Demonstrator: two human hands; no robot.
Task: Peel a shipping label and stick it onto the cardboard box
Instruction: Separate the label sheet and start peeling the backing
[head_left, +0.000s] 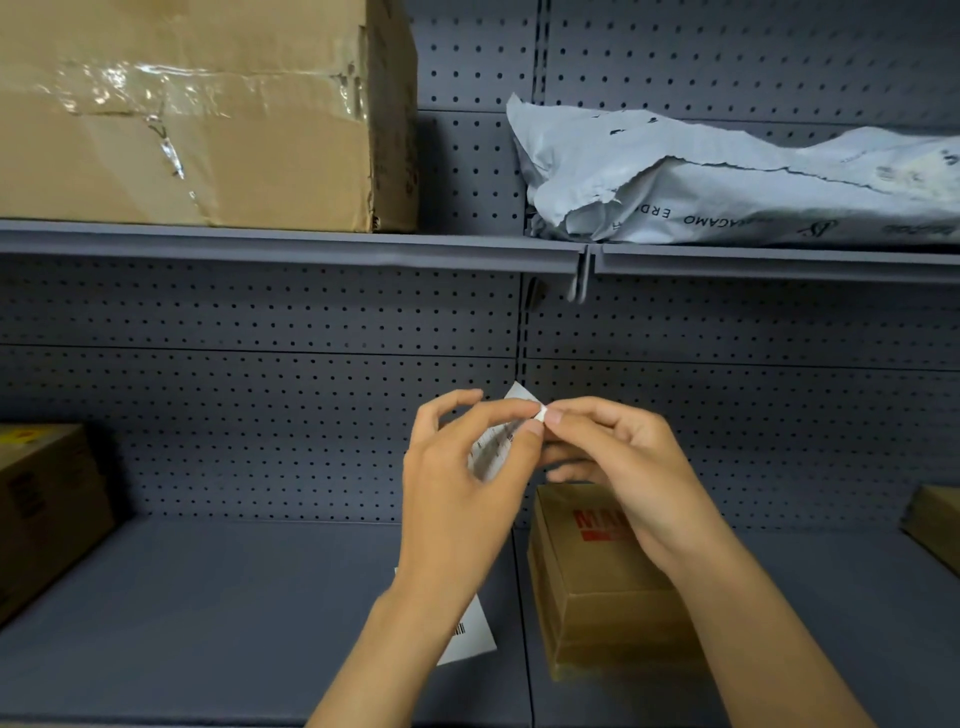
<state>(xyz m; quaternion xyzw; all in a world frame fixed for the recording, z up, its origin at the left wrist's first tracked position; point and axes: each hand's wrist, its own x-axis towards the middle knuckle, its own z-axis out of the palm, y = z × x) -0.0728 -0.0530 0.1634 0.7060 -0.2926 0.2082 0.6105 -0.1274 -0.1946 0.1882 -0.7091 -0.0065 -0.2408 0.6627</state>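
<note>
Hands pinching shipping label (493, 449) above shelf (260, 597), left hand (462, 488) fingers closing on sheet, right hand (623, 467) fingers nipping its curled corner, cardboard box (597, 597) sitting at 5 o'clock.

At centre frame we see a small white shipping label (493, 447), printed with fine dark lines, held up tilted in the air in front of the perforated back panel, its upper corner folded over where our fingertips pinch it. Just below and right of it, in the lower right of the frame, we see the brown cardboard box (597, 587), closed, lying flat on the grey shelf, red block lettering on its top partly hidden. The label and the box are apart, not touching.
</note>
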